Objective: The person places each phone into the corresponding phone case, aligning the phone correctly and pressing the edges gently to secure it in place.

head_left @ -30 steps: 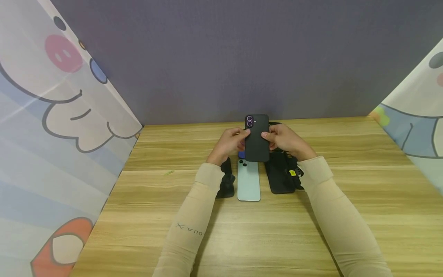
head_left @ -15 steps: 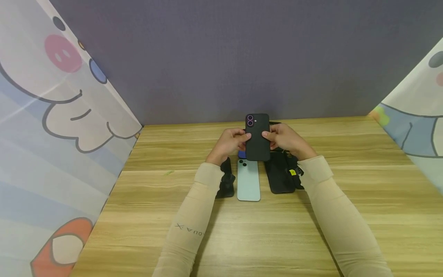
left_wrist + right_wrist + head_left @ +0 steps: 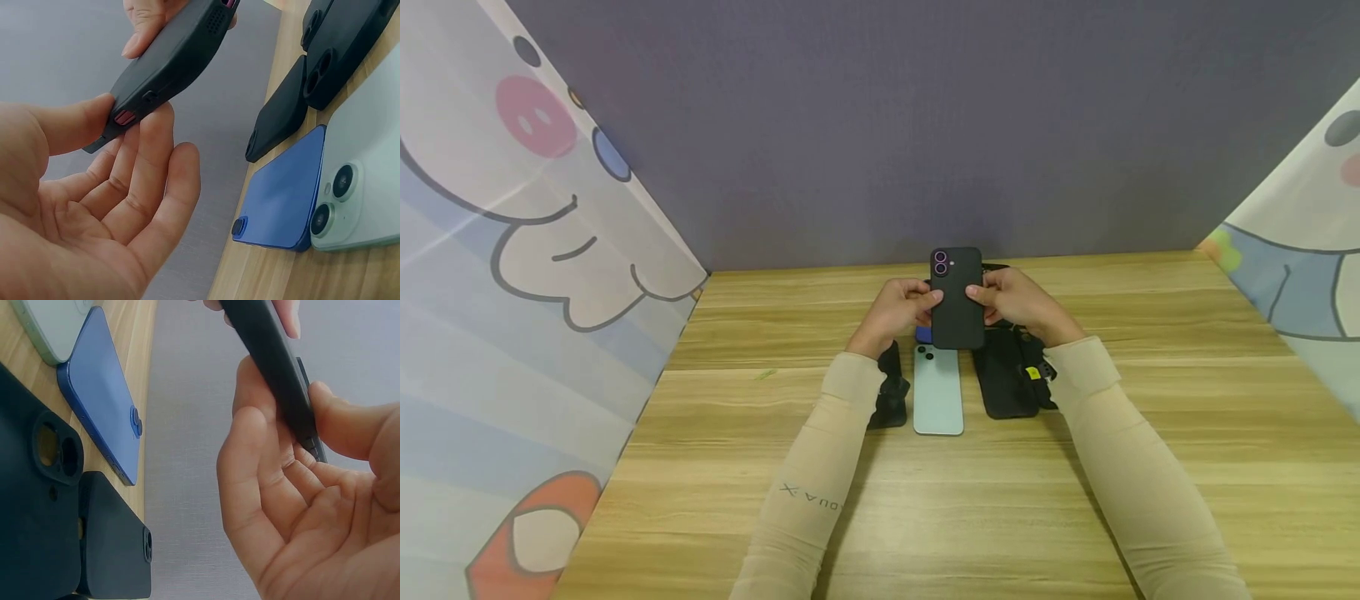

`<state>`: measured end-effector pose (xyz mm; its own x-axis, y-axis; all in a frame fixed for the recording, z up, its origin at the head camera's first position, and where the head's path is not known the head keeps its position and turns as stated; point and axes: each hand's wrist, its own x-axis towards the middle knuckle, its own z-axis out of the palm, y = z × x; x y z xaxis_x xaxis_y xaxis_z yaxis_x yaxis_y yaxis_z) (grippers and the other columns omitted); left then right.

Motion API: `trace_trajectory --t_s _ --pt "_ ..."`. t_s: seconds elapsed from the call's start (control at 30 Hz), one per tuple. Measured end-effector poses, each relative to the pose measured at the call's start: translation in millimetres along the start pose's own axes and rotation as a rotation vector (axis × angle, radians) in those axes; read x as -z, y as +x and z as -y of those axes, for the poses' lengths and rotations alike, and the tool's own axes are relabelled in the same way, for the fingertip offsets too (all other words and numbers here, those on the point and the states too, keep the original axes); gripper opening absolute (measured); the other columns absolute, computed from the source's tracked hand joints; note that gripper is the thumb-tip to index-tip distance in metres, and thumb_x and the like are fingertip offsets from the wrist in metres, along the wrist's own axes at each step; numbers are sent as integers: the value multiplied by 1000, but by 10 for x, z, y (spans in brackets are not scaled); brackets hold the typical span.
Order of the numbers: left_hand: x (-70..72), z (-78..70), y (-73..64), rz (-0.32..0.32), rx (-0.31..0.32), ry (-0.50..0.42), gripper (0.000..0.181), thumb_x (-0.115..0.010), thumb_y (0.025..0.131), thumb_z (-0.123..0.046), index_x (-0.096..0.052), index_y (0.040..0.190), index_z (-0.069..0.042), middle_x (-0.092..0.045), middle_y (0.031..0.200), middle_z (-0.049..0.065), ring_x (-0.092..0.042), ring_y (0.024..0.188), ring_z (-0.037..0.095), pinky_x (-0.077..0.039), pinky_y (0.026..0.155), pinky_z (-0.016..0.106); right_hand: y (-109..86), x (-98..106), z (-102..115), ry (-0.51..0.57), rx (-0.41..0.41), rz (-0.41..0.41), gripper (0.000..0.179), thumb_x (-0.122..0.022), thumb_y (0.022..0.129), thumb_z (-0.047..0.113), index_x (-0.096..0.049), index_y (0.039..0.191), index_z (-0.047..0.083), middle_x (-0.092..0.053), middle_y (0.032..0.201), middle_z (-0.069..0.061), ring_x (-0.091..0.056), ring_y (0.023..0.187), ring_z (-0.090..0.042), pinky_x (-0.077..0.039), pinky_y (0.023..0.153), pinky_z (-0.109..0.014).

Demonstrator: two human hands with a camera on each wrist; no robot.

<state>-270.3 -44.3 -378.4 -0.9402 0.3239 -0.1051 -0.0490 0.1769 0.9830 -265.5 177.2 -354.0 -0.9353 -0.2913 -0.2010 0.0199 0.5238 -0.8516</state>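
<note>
A pink phone in a black phone case is held up between both hands, its back and two-lens camera facing the head view. My left hand pinches its left edge, thumb on the back and fingers beneath. From the right, my right hand grips the opposite edge in the same way. Pink shows through the button cutouts of the case in the left wrist view. Below it on the table lie a pale green phone and a blue phone, the blue one partly covered in the head view.
Black cases lie right of the green phone, one with a yellow tag. Another black item lies left of it, partly hidden by the left wrist. A grey panel stands along the back of the wooden table.
</note>
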Motion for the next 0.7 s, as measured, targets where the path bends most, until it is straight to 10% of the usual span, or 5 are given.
trace_trajectory --t_s 0.7 --pt "-31 20 12 -53 1 0 24 -67 101 -22 -67 111 0 -69 86 5 -65 66 16 -56 93 59 26 4 -59 23 13 -12 29 -52 109 25 -58 103 -2 -63 89 -7 -65 82 -18 -62 80 -34"
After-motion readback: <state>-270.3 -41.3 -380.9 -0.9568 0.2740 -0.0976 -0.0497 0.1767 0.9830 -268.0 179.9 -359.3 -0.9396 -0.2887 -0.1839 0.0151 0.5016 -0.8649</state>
